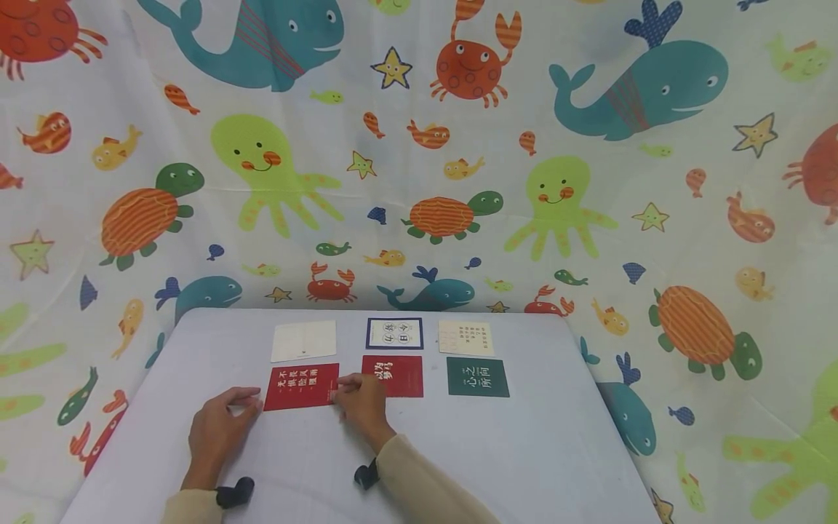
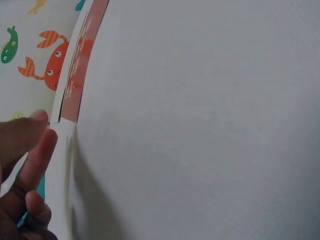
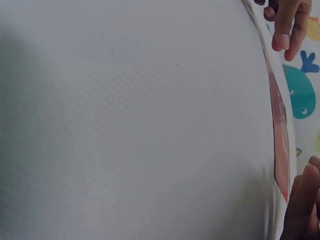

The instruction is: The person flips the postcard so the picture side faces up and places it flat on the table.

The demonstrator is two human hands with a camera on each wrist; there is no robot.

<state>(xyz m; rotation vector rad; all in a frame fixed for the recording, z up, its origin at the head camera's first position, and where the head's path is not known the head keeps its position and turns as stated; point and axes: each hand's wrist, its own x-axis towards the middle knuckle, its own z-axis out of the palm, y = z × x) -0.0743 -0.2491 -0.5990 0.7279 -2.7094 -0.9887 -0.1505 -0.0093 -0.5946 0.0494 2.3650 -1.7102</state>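
Note:
A red card [image 1: 301, 386] with white lettering lies on the white table at the left of the front row. At its right edge, my right hand [image 1: 365, 409] pinches it with thumb and fingers. My left hand [image 1: 219, 431] is beside the card's lower left corner, thumb and index finger extended and slightly apart. In the left wrist view, those fingertips [image 2: 47, 137] are close to the end of the red card [image 2: 82, 70]. The right wrist view has the right fingers [image 3: 302, 200] at the other end of the card, with the left hand [image 3: 290, 25] beyond.
A second red card [image 1: 407, 378], partly behind the right hand, and a green card [image 1: 478, 377] continue the front row. Behind them lie a white card [image 1: 304, 340], a blue-bordered card [image 1: 394, 334] and a cream card [image 1: 466, 338]. A sea-animal curtain [image 1: 393, 175] hangs behind the table [image 1: 524, 466].

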